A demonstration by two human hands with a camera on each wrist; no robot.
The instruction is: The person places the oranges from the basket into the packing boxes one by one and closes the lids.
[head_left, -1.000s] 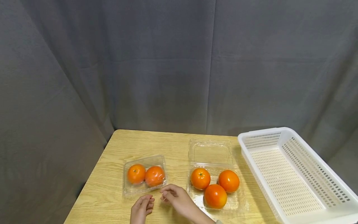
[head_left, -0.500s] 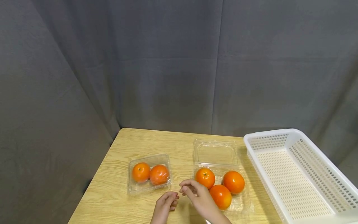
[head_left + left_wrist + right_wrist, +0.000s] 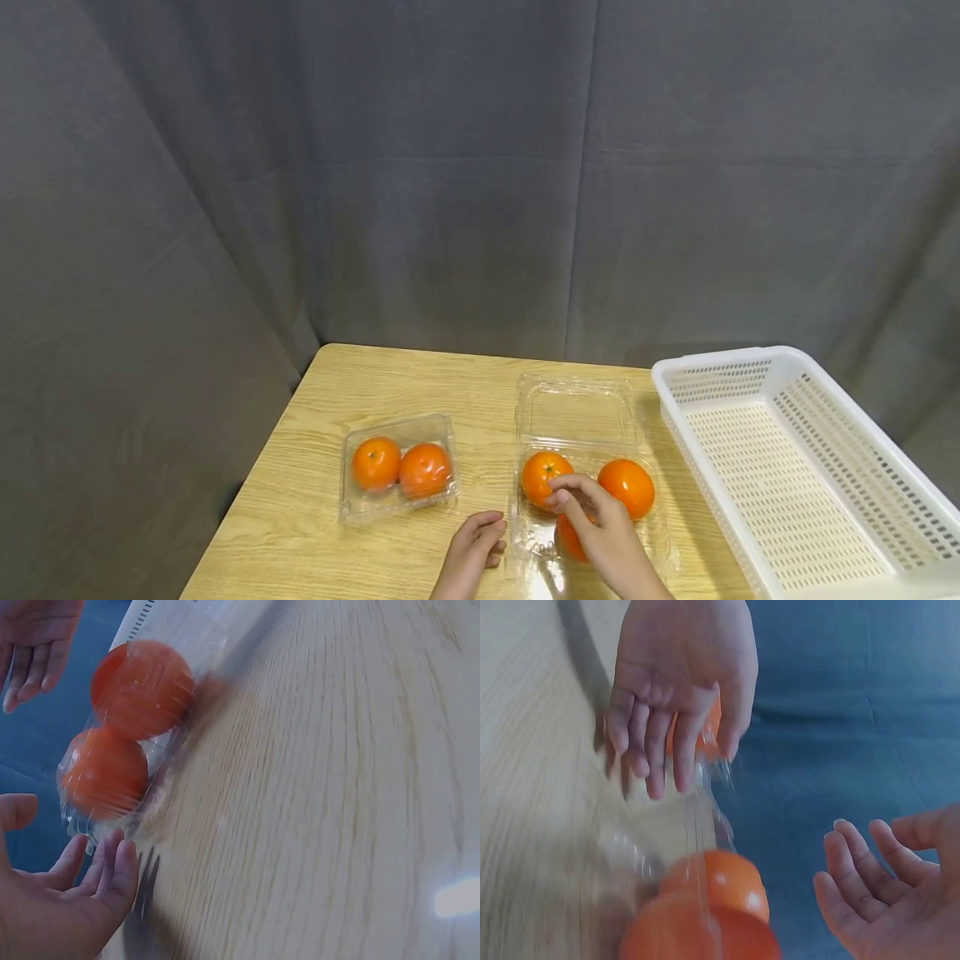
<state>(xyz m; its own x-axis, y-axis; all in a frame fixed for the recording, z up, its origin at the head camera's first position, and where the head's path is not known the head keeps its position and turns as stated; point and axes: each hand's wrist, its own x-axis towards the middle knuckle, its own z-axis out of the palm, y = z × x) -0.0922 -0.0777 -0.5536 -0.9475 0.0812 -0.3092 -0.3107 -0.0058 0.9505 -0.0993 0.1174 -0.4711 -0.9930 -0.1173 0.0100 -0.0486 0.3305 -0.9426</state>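
Observation:
My left hand (image 3: 474,546) hovers at the left edge of an open clear plastic clamshell (image 3: 577,410), fingers relaxed and holding nothing. Over that box's near half is my right hand (image 3: 609,533), its loosely bent fingers around nothing. Beneath it lie three shiny round orange fruits: one back left (image 3: 542,477), one at the right (image 3: 628,490), and a front one (image 3: 570,540) partly covered by the hand. The left wrist view shows my left fingertips (image 3: 126,859) close to the box's edge. In the right wrist view my right hand (image 3: 892,889) is spread, apart from the fruit.
A lidded clear clamshell (image 3: 401,503) with two similar orange fruits (image 3: 377,463) sits on the left of the wooden table (image 3: 300,542). At the right stands a long white slotted basket (image 3: 772,492). A grey curtain (image 3: 450,208) hangs behind.
Both hands have moved right, from beside the lidded clamshell to the open one. My right hand now overlaps the front fruit. Both clamshells shifted slightly in view as the head camera turned.

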